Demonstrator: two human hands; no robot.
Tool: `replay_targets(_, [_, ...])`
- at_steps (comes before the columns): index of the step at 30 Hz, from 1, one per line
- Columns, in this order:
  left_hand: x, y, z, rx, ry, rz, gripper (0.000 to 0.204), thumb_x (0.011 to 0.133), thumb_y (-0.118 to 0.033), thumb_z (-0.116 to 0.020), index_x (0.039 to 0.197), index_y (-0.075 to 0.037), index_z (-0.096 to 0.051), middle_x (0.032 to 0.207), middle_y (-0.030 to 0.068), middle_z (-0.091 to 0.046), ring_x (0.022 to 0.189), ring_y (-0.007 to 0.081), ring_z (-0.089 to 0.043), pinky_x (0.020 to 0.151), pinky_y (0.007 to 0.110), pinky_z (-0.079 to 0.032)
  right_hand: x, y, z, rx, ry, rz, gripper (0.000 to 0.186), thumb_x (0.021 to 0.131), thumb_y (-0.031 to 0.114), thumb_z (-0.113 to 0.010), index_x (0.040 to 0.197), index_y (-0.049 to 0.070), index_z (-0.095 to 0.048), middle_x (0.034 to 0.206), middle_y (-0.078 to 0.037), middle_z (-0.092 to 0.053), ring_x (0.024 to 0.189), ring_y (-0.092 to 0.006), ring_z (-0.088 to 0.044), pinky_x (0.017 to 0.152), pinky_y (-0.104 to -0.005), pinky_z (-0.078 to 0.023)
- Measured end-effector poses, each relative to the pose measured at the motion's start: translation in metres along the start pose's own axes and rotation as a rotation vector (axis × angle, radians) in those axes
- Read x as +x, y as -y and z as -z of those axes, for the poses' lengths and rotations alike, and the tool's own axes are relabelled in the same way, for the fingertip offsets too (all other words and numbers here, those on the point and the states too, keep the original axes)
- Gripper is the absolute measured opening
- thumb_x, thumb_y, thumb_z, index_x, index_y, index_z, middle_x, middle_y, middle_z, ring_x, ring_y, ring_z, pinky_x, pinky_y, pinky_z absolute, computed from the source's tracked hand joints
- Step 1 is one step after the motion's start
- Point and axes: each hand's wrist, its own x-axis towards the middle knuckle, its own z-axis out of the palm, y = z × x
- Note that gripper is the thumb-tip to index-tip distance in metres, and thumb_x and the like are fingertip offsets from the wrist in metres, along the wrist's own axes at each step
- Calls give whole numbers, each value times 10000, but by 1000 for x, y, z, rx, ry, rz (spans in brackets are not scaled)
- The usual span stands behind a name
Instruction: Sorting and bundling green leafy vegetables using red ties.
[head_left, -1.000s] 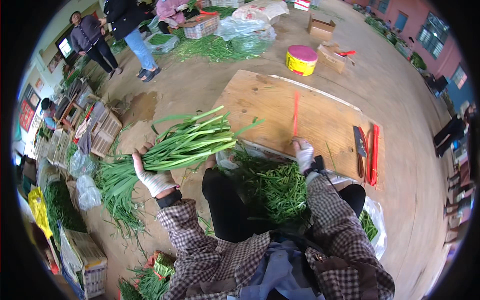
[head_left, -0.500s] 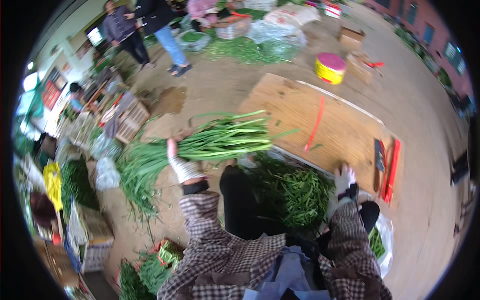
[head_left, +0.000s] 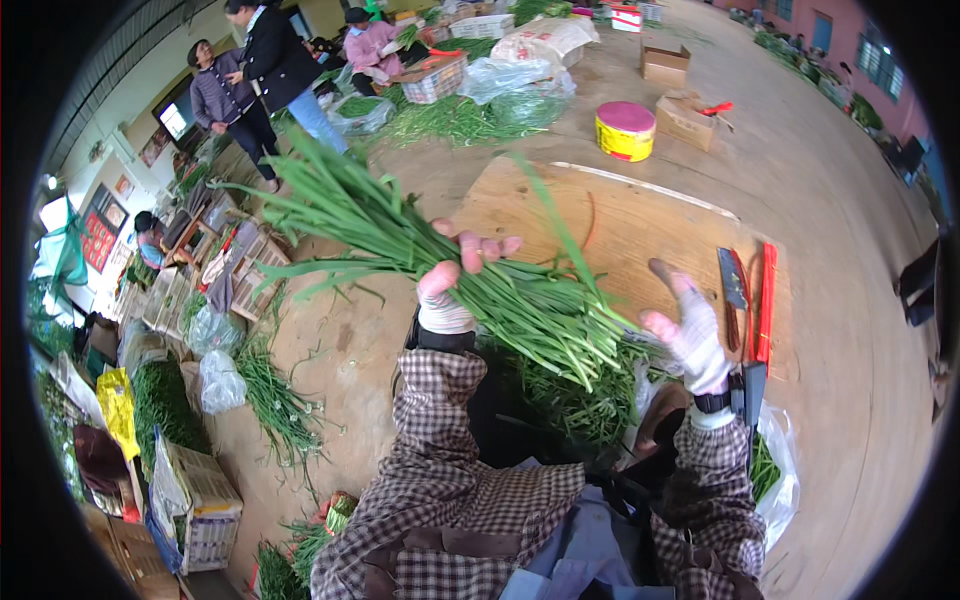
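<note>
My left hand (head_left: 463, 258), in a pale wrap with bare fingers, grips a long bundle of green leafy stalks (head_left: 540, 310), tilted from upper left down to lower right. My right hand (head_left: 682, 322), wrapped alike, is open beside the stalks' lower ends, fingers spread. Behind them lies the wooden board (head_left: 520, 195) with a thin red strip (head_left: 592, 205), mostly hidden by the bundle. At its right are a knife (head_left: 731, 280) and a bundle of red strips (head_left: 767, 300). Below the bundle is a heap of loose greens (head_left: 585, 410), partly hidden.
Two people (head_left: 275, 75) stand at back left; a seated person (head_left: 365, 52) handles greens. A yellow tub (head_left: 625, 140) and cardboard boxes (head_left: 663, 66) stand beyond the board. Crates (head_left: 200, 510), bags (head_left: 220, 385) and piled greens line my left. A plastic bag (head_left: 775, 470) lies at my right.
My left hand has moved right and up with the bundle, now tilted with its leafy end raised. My right hand has left the red strip, moved right and spread its fingers. The view has shifted slightly.
</note>
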Motion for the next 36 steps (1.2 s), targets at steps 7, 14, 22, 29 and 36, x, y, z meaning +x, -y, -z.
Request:
replay_targets(7, [-1, 68, -6, -91, 141, 400, 441, 826, -129, -610, 1243, -166, -471, 890, 66, -592, 999, 262, -575, 1051, 592, -240, -13, -16, 37, 224, 317, -468, 666, 741, 434, -710, 1201, -16, -538, 1159, -180, -586, 1131, -285, -526, 971, -361, -392])
replay_targets(14, [10, 156, -42, 293, 5, 689, 469, 807, -93, -633, 1236, -14, -461, 1089, 104, -596, 1015, 255, -580, 953, 388, -435, 12, 8, 65, 47, 177, -57, 987, 643, 323, -800, 1410, 28, -252, 1315, -218, -461, 1221, -294, -455, 992, -353, -369])
replay_targets(22, [42, 250, -58, 891, 233, 499, 391, 736, -134, -682, 1091, -34, -552, 1011, 101, -617, 919, 223, -602, 806, 355, -466, 35, -32, 44, 509, -429, -39, 776, 650, -2, -724, 1317, 18, -327, 1012, -78, -596, 834, -185, -575, 703, -269, -495])
replay_targets(29, [19, 271, -67, 1143, 114, 465, 508, 602, -198, -744, 1056, -54, -569, 964, 196, -616, 922, 310, -599, 769, 392, -463, 19, -113, 34, 571, -473, -268, 359, 771, 36, -676, 1099, 1, -536, 997, -59, -615, 827, -178, -573, 759, -327, -481])
replay_targets(36, [16, 264, -79, 1324, -73, 544, 440, 693, -192, -675, 1082, -37, -543, 1088, 177, -573, 1025, 307, -536, 843, 386, -444, 45, -78, 24, 233, -424, -313, 257, 791, 47, -650, 1031, -23, -591, 940, -39, -638, 798, -169, -585, 771, -292, -460])
